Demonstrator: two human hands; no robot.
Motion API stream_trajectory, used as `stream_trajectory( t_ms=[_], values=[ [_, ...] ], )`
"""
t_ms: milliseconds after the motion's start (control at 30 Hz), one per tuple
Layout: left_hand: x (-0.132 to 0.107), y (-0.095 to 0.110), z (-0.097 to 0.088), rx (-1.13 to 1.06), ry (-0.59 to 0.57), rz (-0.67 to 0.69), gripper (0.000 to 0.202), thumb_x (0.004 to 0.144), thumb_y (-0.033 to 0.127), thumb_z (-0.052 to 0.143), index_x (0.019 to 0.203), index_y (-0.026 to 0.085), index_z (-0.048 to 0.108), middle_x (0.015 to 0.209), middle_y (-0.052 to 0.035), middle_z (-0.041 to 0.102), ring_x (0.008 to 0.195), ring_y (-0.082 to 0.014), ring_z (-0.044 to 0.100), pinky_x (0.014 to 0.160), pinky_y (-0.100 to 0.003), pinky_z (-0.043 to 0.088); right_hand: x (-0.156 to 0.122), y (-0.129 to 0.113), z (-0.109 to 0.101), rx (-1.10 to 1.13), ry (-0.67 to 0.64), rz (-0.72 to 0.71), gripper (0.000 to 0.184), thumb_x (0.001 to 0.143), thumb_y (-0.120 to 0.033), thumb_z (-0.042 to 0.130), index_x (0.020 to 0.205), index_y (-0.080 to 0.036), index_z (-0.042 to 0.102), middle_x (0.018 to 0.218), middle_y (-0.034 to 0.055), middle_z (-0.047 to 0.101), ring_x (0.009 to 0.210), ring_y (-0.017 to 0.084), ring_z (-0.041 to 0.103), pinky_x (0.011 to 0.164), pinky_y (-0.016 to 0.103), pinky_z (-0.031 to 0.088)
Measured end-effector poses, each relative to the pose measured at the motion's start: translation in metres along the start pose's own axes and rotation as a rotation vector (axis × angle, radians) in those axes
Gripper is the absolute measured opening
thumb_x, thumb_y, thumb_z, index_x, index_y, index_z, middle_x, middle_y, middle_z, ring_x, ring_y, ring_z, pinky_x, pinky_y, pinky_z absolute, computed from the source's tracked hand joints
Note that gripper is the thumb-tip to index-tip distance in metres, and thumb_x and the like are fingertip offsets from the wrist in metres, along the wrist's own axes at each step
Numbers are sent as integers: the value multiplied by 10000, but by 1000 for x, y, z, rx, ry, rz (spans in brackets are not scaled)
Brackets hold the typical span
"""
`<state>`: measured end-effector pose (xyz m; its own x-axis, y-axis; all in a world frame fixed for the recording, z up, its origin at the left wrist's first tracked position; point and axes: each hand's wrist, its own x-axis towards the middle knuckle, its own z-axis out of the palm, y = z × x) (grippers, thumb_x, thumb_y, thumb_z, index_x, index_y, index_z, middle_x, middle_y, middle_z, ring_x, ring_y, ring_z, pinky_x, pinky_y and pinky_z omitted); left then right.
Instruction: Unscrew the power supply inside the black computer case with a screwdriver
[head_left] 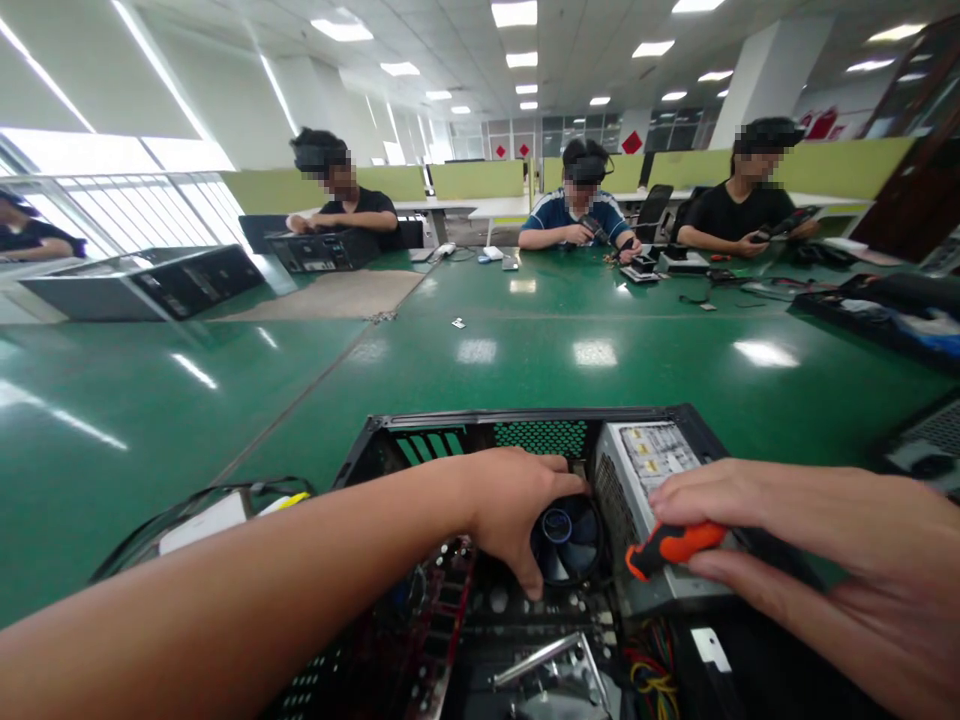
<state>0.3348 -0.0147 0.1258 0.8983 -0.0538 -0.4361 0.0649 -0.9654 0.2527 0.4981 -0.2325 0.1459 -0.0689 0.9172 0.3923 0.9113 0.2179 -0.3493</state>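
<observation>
An opened black computer case (525,413) lies in front of me on the green table. Inside it, my left hand (517,510) has its thumb and fingers around the edge of a black CPU cooler fan (566,540). My right hand (780,540) holds a screwdriver (679,545) by its orange and black handle, over the power supply (652,455); its shaft is not visible. A red circuit board (450,610) stands left of the fan. Nearer to me are a shiny metal bracket (559,665) and a bundle of coloured wires (652,670).
Left of the case lie black cables and a white object (206,525). A person (577,210) sits across the table (480,360), with other people to both sides. Another computer case (150,285) stands at far left. A black open container (885,315) is at right.
</observation>
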Motion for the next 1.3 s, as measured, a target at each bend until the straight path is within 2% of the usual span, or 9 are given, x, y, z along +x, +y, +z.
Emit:
stream_trajectory(
  t_ms=[100,367,567,633,767,867,1033,1167,1300],
  values=[
    [6,-9,6,-86,-17,-3,1036,494,567,818,1405,284,417,1245,-80,558,1093,-310,599,984,-437,475,6,7,13,-55,-68,-21,270,922,-294,577,1169,-385,636,1086,-54,774,890,226,760,685,320,646],
    [4,-14,17,-171,-72,-89,1153,477,540,834,1484,330,313,1355,-80,493,1249,-345,514,1079,-466,398,0,2,28,-56,-48,-32,274,926,-336,573,1184,-415,619,1115,-79,764,904,227,760,683,333,655],
    [1,-14,18,-187,-82,-89,1189,472,536,837,1502,330,280,1406,-89,464,1292,-353,482,1104,-471,373,-1,1,26,-128,-18,27,243,929,-385,550,1149,-415,649,1085,-64,771,903,251,761,732,393,655],
    [1,-15,18,-187,-77,-91,1172,475,549,834,1494,332,297,1412,-90,464,1302,-350,476,1113,-464,364,-1,0,25,-110,-38,-63,253,929,-371,565,1167,-430,628,1068,-89,775,869,221,767,720,357,656],
    [2,-13,16,-179,-80,-103,1133,485,516,841,1477,353,318,1410,-82,472,1298,-343,487,1104,-460,376,10,-5,24,-59,-22,-49,193,947,-392,547,1129,-395,613,1043,-71,771,859,189,756,752,315,634],
    [2,-10,12,-188,-59,-84,1130,476,499,847,1460,317,323,1390,-81,509,1263,-330,522,1078,-447,412,20,-5,25,-27,-38,-72,156,919,-402,616,1070,-370,639,946,-64,779,751,168,744,637,271,613],
    [4,-4,6,-164,-59,-152,1074,458,532,847,1384,221,400,1396,-117,529,1215,-328,560,1023,-414,468,14,6,19,-55,-65,-57,321,962,-333,544,1276,-394,575,1164,-44,740,1023,208,713,872,335,590],
    [7,-4,5,-171,-71,-140,1022,460,441,854,1357,218,419,1413,-109,515,1250,-312,539,1051,-388,447,12,11,9,-99,49,61,326,975,-354,507,1294,-362,577,1170,1,724,996,245,712,780,343,604],
    [7,-6,1,-212,-115,-149,1049,466,472,831,1381,214,387,1452,-122,475,1290,-336,506,1095,-425,410,24,10,6,-93,112,44,275,994,-261,459,1225,-296,605,1162,19,703,1010,210,687,820,316,570]
  ],
)
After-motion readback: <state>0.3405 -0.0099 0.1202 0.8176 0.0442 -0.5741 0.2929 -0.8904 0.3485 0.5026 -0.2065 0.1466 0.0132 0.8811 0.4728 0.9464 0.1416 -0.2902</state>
